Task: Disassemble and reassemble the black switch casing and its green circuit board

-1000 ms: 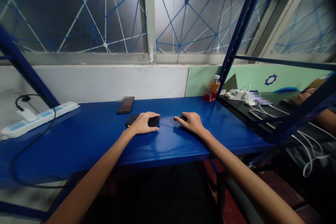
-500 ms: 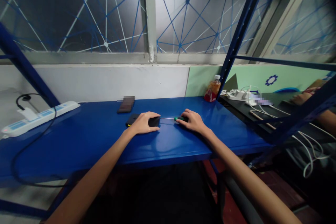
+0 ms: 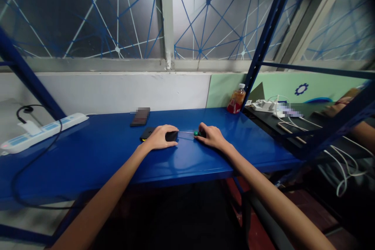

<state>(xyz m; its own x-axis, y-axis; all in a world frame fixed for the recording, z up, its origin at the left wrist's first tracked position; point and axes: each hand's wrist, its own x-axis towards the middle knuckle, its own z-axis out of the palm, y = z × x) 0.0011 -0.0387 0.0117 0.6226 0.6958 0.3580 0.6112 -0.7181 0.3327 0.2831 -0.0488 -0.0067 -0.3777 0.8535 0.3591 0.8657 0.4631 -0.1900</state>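
My left hand point(image 3: 158, 137) grips a black box-like object point(image 3: 172, 136) lying on the blue table point(image 3: 181, 160), thumb on the near side and fingers over the far side. A bit of yellow shows at the object's left end; its middle is hidden under my palm. Across from it, my right hand point(image 3: 214, 136) is closed around the handle of a screwdriver point(image 3: 196, 133) with a green collar. Its thin metal shaft runs left to the right end of the black object. Whether the tip sits in a screw is too small to tell.
Behind my left hand lies a dark flat slab point(image 3: 140, 117), partly blurred out. A white power strip point(image 3: 43, 133) with a black cable is at the left. A drink bottle point(image 3: 237, 99) stands at the back right, near a blue post. Another person's arm point(image 3: 363, 129) is over the black table.
The fingers of my right hand have shifted on the screwdriver handle and curl more tightly. My left hand and the black object stay in place.
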